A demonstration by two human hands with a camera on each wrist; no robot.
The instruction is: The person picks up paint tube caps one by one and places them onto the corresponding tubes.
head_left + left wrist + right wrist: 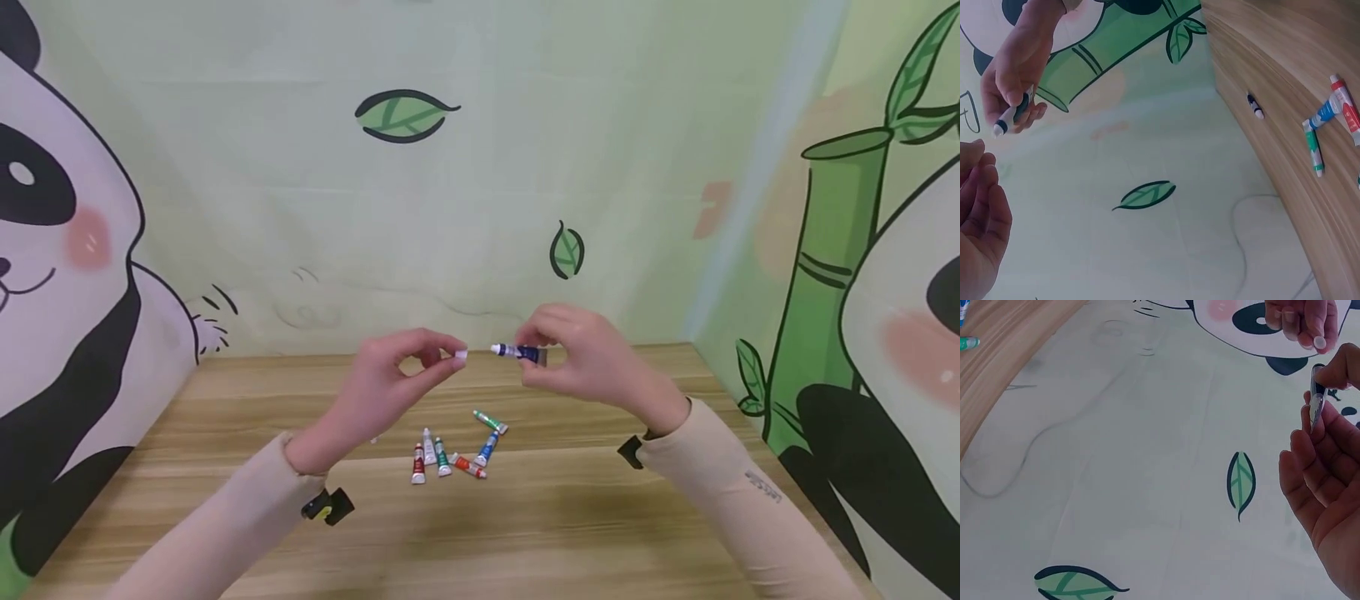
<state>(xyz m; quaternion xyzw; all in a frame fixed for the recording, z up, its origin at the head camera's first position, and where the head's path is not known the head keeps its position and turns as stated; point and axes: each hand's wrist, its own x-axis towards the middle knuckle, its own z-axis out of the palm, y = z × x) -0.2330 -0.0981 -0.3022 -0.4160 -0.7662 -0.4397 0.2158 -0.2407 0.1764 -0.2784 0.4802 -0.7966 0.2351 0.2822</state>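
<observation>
My left hand (397, 367) pinches a small white cap (461, 355) between thumb and forefinger. Facing it, my right hand (592, 354) holds a dark blue paint tube (517, 352) by its flat end, its white nozzle pointing at the cap. A short gap separates the cap from the nozzle, and both hands are raised over the far part of the table. In the right wrist view the tube (1316, 403) appears edge-on between thumb and fingers. The left wrist view shows the right hand (1016, 75) with the tube, nozzle downward.
On the wooden table (300, 550) lie several paint tubes: dark red (418, 464), silvery white (429, 447), teal (441, 457), orange-red (469, 466), blue (487, 448) and light green (491, 422). Another dark tube (1255, 106) lies apart from them. A panda-print cloth (480, 208) hangs behind.
</observation>
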